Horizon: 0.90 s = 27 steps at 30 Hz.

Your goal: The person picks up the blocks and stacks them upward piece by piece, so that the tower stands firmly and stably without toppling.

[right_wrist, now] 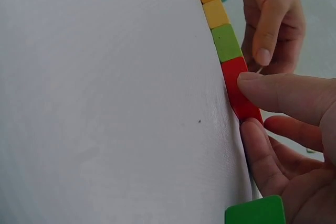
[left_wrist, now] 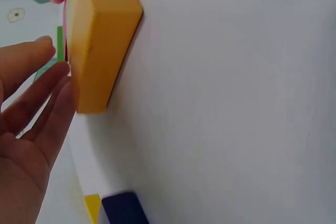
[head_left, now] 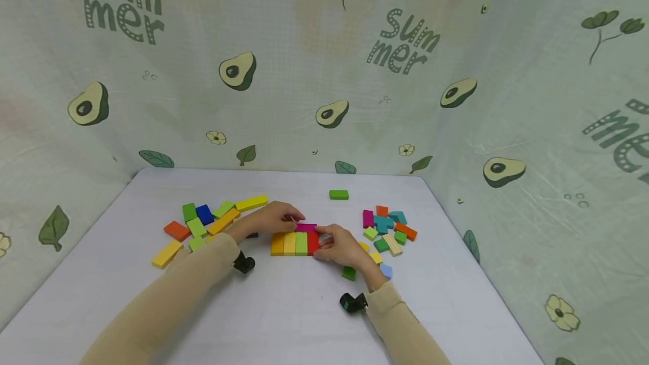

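Judging remotely, I reckoned the red rectangular wooden-looking block (head_left: 312, 243) at the row's (head_left: 289, 244) right end light, stiff, best side-gripped; my right hand (head_left: 347, 246) pinched it, my left hand (head_left: 269, 218) relaxed beside a magenta wooden-looking bar (head_left: 306, 228).

We see an orange block (head_left: 277, 244), a pale yellow block (head_left: 289, 244), a lime block (head_left: 301, 244), a red block (head_left: 312, 244) and a magenta block (head_left: 306, 228), plus a blue block (head_left: 205, 214) and a teal block (head_left: 398, 217). We find the table (head_left: 284, 314) white and the sleeves (head_left: 167, 303) beige, while the curtain (head_left: 228, 16) is off-white, printed with green-rimmed avocados (head_left: 238, 71), green leaves (head_left: 54, 228), cream flowers (head_left: 562, 312) and dotted grey-green lettering (head_left: 127, 17).
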{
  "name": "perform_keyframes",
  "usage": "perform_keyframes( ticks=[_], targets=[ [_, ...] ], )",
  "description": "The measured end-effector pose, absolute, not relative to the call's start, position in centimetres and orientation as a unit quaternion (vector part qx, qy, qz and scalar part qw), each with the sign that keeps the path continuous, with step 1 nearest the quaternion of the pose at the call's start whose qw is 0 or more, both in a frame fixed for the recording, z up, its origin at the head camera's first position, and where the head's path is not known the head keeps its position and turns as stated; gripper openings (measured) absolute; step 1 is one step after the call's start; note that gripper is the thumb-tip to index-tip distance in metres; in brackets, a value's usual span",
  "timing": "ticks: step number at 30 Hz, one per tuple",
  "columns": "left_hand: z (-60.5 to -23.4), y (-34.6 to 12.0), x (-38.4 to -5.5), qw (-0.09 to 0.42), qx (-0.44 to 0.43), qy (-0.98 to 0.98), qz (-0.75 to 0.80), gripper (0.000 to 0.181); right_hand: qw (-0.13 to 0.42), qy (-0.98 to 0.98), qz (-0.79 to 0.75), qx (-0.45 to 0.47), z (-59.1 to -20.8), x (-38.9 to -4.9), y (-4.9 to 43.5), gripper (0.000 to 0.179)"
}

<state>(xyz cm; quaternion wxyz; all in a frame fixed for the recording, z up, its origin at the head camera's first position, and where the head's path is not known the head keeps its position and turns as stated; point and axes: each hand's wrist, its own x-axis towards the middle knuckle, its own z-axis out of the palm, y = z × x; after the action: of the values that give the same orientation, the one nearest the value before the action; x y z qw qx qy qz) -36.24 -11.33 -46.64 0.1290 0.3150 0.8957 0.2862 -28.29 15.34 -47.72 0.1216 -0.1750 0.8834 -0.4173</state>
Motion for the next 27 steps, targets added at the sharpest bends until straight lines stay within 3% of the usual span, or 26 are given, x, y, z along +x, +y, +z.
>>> perform_keyframes(
  ticks=[12, 27],
  targets=[
    [-45.4, -17.6, -35.8, 0.075, 0.275, 0.916, 0.283, 0.035, 0.115, 0.886, -0.413, -0.173, -47.8, -28.2, 15.3, 0.066],
    [-44.8, -21.0, -33.5, 0.126, 0.274, 0.926, 0.228, 0.045, 0.12, 0.884, -0.417, -0.174, -47.8, -28.3, 15.3, 0.067]
  ],
)
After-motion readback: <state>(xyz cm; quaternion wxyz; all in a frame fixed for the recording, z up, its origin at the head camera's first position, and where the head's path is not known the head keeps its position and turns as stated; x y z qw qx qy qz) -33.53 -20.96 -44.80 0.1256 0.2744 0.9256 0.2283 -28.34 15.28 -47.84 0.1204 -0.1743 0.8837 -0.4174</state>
